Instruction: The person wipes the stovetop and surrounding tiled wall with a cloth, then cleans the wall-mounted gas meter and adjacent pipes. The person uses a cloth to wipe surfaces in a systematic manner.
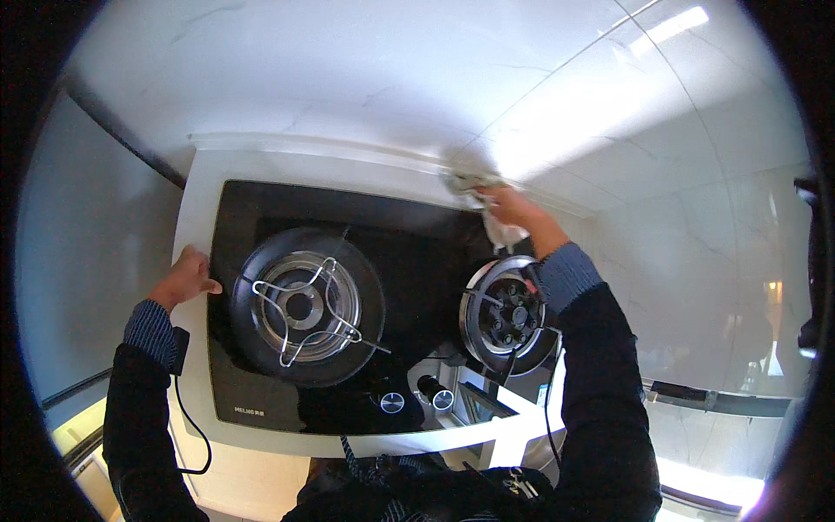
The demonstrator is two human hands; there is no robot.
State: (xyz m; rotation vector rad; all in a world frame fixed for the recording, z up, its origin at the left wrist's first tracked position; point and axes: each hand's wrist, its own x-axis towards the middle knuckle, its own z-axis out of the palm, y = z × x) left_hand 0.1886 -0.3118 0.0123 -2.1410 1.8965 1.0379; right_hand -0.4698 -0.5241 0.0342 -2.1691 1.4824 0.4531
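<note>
My right hand (512, 207) grips a pale, crumpled cloth (471, 181) against the back of the white countertop, near the foot of the tiled wall. Part of the cloth hangs below the hand, and hand and cloth are slightly blurred. At the left edge of the black gas hob (417, 280), my left hand (194, 274) rests with its fingers curled and nothing visible in it. Between the hands lies the large left burner with a wire pan support (306, 336) on it. The right burner (512, 313) is just below my right forearm, which covers part of its rim.
Two control knobs (392, 402) sit at the hob's front edge. A tiled wall (391, 78) rises behind the white countertop (196, 215). A grey panel (85, 248) stands at the left. A black cable (207, 444) hangs by my left sleeve.
</note>
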